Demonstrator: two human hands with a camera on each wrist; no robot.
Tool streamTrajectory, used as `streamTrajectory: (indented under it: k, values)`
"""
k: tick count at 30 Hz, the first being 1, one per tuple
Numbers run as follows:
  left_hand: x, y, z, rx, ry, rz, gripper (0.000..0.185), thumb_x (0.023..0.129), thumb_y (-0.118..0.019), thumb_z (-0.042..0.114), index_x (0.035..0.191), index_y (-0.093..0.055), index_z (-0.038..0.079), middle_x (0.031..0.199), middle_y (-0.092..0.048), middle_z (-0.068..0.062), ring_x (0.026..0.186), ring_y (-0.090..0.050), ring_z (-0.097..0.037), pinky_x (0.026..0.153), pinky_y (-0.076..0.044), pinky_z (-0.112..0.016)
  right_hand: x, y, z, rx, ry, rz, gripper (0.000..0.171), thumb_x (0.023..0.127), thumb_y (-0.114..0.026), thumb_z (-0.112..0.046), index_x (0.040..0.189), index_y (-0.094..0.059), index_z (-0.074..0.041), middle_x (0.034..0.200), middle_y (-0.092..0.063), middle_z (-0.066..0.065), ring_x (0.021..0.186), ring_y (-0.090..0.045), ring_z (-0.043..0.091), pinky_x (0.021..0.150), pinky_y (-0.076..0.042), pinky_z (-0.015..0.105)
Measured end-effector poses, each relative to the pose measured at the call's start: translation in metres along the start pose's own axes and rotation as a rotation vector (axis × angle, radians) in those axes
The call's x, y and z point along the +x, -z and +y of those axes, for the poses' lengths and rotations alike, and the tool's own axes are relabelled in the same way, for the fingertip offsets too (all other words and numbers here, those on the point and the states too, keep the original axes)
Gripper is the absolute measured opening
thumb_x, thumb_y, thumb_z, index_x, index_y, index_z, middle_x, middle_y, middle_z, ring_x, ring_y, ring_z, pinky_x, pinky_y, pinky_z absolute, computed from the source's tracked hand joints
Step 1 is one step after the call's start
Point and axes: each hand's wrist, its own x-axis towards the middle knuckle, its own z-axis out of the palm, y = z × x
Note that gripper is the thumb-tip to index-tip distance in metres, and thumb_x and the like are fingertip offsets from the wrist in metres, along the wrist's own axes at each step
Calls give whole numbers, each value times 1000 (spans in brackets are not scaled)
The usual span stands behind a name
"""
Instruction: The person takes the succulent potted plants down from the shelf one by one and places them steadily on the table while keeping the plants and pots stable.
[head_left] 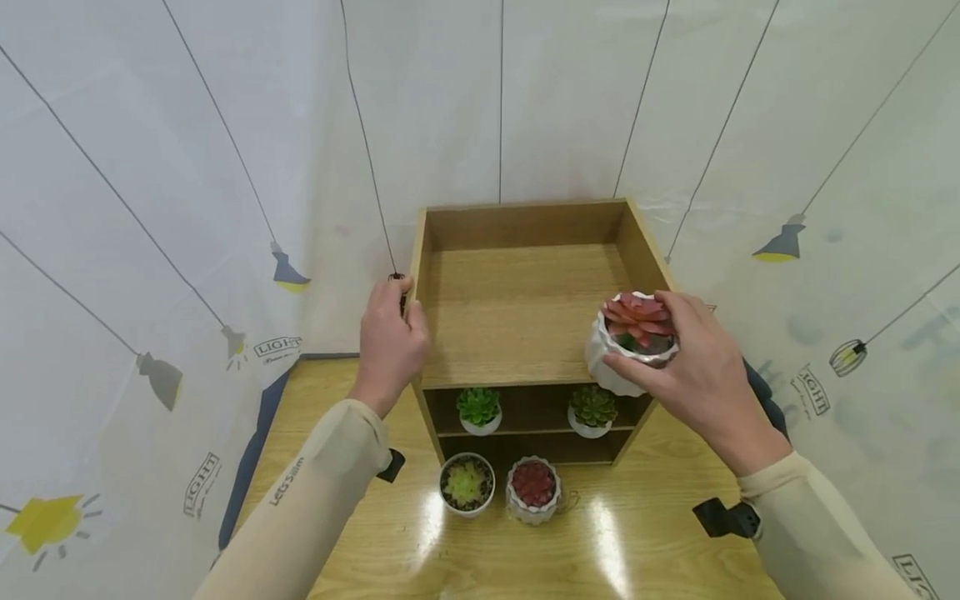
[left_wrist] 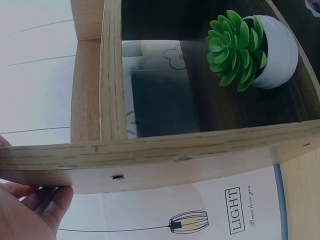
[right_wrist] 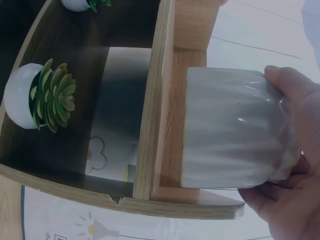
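Observation:
My right hand [head_left: 701, 367] grips a white fluted pot by its rim, thumb on the near side and fingers on the far side. A red succulent [head_left: 637, 317] fills the pot. In the right wrist view, the pot's ribbed wall [right_wrist: 235, 127] overlaps the top tier's front right corner. My left hand [head_left: 392, 337] holds the left side panel of a small wooden shelf [head_left: 517, 308] near its upper edge. Its curled fingers [left_wrist: 60, 202] lie against the panel's outer face in the left wrist view.
A bright green succulent [head_left: 478, 406] and a darker green one [head_left: 592, 407] stand in white pots on the middle tier. In front, a yellow-green potted succulent [head_left: 467, 485] and a dark red one [head_left: 533, 485] stand on the wooden table [head_left: 525, 567]. Lamp-printed sheeting [head_left: 570, 100] surrounds it.

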Motion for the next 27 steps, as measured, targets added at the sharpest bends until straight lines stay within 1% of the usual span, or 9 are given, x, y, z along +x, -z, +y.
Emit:
streamTrajectory:
  k: [4, 6, 11, 13, 18, 21, 24, 27]
  values:
    - [1, 1, 1, 0, 12, -8, 37, 103, -45, 6, 134, -56, -11, 130, -57, -30, 100, -59, -41, 85, -52, -52, -3, 1, 0, 11, -3, 6, 74, 75, -92, -29, 132, -57, 3, 124, -61, 22, 108, -57, 38, 87, -48, 60]
    - [2, 2, 1, 0, 16, -15, 37, 103, -45, 6, 135, -55, -11, 130, -57, -30, 102, -59, -41, 86, -53, -52, -5, 1, 0, 13, -8, 9, 75, 74, -93, -29, 132, -57, 3, 123, -61, 22, 107, -58, 38, 87, -47, 60]
    - [2, 2, 2, 0, 26, -30, 38, 103, -45, 7, 135, -55, -10, 133, -56, -29, 98, -58, -40, 84, -52, -50, -10, 2, 1, 16, -18, 12, 75, 73, -94, -29, 131, -58, 2, 120, -62, 21, 105, -58, 37, 83, -47, 59]
    - [2, 2, 2, -1, 31, -32, 38, 103, -44, 7, 136, -54, -10, 133, -56, -29, 99, -58, -39, 85, -51, -50, -12, 2, 1, 17, -15, 17, 75, 72, -94, -29, 130, -59, 1, 120, -63, 20, 105, -58, 37, 83, -46, 58]
    - [2, 2, 1, -1, 32, -27, 38, 102, -46, 6, 135, -54, -11, 130, -56, -29, 107, -58, -41, 90, -53, -52, -20, 2, 2, 10, 0, 42, 75, 69, -95, -27, 129, -60, 1, 122, -63, 20, 105, -59, 36, 82, -46, 57]
    - [2, 2, 1, -1, 34, -29, 38, 102, -46, 6, 135, -55, -11, 129, -56, -29, 108, -58, -41, 90, -53, -52, -26, 3, 4, 11, 5, 45, 76, 69, -96, -26, 129, -59, 1, 123, -62, 20, 107, -58, 35, 82, -47, 58]
    - [1, 2, 1, -4, 36, -33, 38, 103, -44, 7, 135, -55, -11, 129, -56, -29, 104, -58, -40, 88, -53, -51, -31, 3, 5, 16, 10, 47, 77, 68, -96, -25, 130, -59, 1, 125, -61, 21, 110, -58, 37, 84, -47, 60]
    - [1, 2, 1, -3, 34, -33, 39, 103, -43, 7, 135, -55, -10, 129, -57, -29, 103, -58, -40, 88, -53, -51, -37, 2, 7, 21, 20, 63, 80, 66, -97, -23, 132, -59, 1, 124, -61, 22, 111, -58, 37, 84, -48, 61]
